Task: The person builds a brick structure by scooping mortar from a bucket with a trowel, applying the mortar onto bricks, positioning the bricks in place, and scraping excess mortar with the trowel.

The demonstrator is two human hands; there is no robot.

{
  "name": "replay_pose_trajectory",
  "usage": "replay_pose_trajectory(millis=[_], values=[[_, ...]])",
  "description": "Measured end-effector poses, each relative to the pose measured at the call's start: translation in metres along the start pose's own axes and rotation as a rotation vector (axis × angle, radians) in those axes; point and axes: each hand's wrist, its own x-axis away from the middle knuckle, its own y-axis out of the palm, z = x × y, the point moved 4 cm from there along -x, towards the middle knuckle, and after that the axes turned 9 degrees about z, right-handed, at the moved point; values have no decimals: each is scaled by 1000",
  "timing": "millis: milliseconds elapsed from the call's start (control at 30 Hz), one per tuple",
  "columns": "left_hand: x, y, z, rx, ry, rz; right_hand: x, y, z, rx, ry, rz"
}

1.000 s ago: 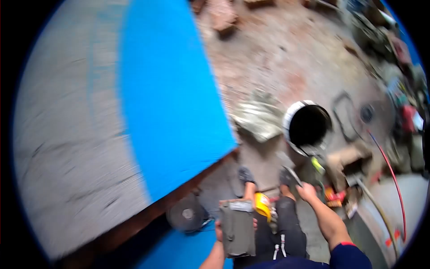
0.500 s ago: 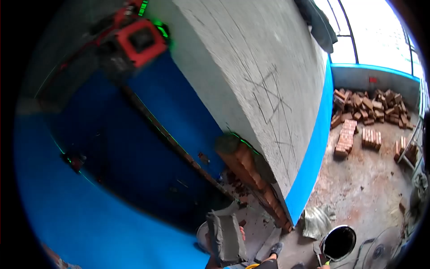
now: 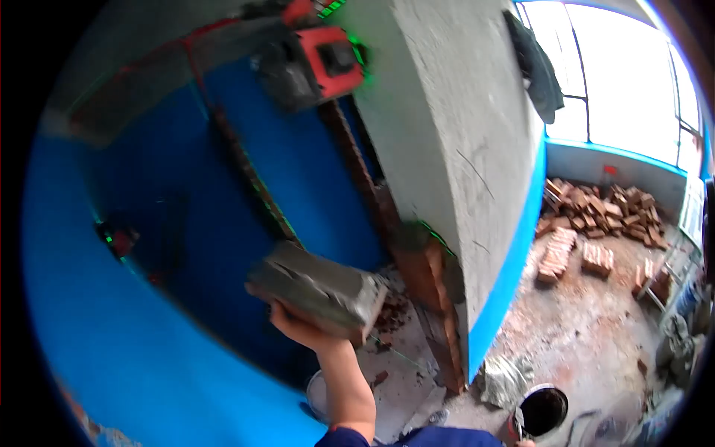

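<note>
My left hand [image 3: 298,328] is raised and wrapped round the lower side of a brick [image 3: 316,292], whose upper face is coated with smooth grey mortar. Reddish brick shows along its edges. The brick is held tilted in front of the brickwork column [image 3: 426,276] and the blue walls. Only a sliver of my right hand [image 3: 526,443] shows at the bottom edge, closed on a trowel [image 3: 519,422] beside a dark-mouthed bucket [image 3: 544,411]. Most of the trowel and its handle are hidden or blurred.
A red laser level [image 3: 331,63] sits high near the grey wall. A second bucket [image 3: 316,395] stands below my left arm. A crumpled sack [image 3: 505,380] lies near the dark bucket. Loose bricks [image 3: 607,208] are piled under the window, with stacked bricks [image 3: 558,253] in front.
My left hand has lifted the mortar-coated brick up and to the left, turning it from near upright to a slant. The view has shifted. My right hand stays low by the bucket.
</note>
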Motion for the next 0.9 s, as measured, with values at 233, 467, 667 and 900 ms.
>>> replay_pose_trajectory(millis=[233,467,667,900], values=[[5,71,-21,-69,261,32,46,15,40,-22,90,-1],[-5,112,-50,-140,438,-216,61,20,46,-34,127,2],[-14,117,-79,-368,605,-271,63,31,42,-68,135,9],[2,136,-90,-418,660,-304,49,36,34,-79,104,9]])
